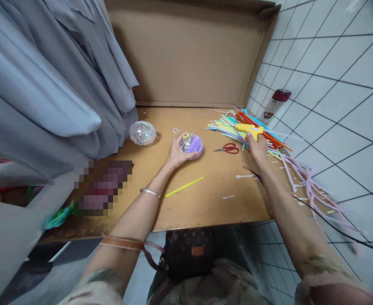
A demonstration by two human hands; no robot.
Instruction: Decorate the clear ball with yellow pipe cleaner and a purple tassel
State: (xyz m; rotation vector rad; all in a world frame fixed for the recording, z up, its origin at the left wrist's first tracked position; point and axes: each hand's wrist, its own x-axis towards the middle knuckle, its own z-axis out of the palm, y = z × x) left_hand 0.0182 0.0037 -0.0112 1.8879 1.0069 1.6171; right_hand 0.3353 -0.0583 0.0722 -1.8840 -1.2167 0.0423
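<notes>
Take the red-handled scissors [231, 148], lying on the tabletop [186, 212], as reference point. Find a ball [195, 145], clear at left and purple at right, a short way left of the scissors, in the grasp of the left hand [176, 152]. Record left fingers as spread and curved around the ball, with thumb along the near side. Record right hand [257, 149], right of the scissors, as wrapped around the grip of a yellow glue gun [246, 128], with fingers closed on it and nozzle pointing left. Note a small marking on the gun's body; cannot read it.

Find a bundle of coloured stems [220, 127] beyond the scissors and spreading to their right. Find a second, clear ball [143, 133] well left of the scissors, and a single yellow stem [184, 187] to their left on the near side. Note a dark-lidded bottle [273, 108] beyond and right of the scissors, bearing a dark label [268, 115]; cannot make out wording. Note a brown monogram-patterned bag [189, 254] on the near side of the scissors, below the tabletop edge, with an orange-tan patch [197, 250]; cannot confirm brand or lettering.
</notes>
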